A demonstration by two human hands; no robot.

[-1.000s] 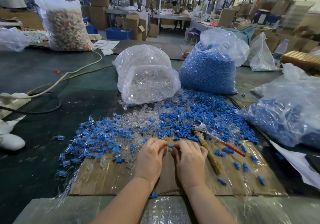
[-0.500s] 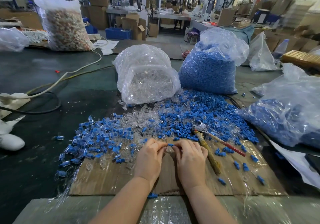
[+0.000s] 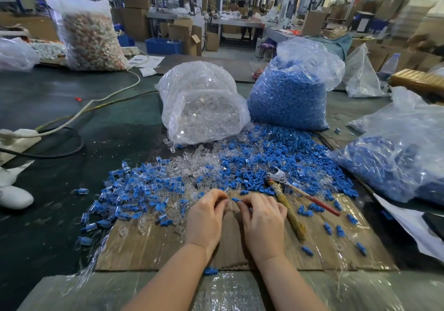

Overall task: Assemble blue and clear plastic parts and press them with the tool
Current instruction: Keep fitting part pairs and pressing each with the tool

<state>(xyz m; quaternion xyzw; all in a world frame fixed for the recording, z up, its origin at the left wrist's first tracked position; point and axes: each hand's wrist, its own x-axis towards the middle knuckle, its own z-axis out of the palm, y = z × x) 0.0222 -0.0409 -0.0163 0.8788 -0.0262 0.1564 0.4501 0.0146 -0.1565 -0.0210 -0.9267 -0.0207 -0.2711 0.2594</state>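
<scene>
Cardboard sheet (image 3: 153,246) on a dark workbench, loose blue and clear parts piled across it. My left hand (image 3: 205,219) has fingers curled; can't tell what it pinches. Blue part (image 3: 236,200) sits between both fingertips, pinched by my right hand (image 3: 263,224). Pliers (image 3: 288,190) lie just right, untouched.

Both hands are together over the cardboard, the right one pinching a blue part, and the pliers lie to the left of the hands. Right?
Not quite. In the head view the pliers lie to the right of the hands. The rest holds: both hands over the cardboard, right hand pinching a blue part.
</scene>
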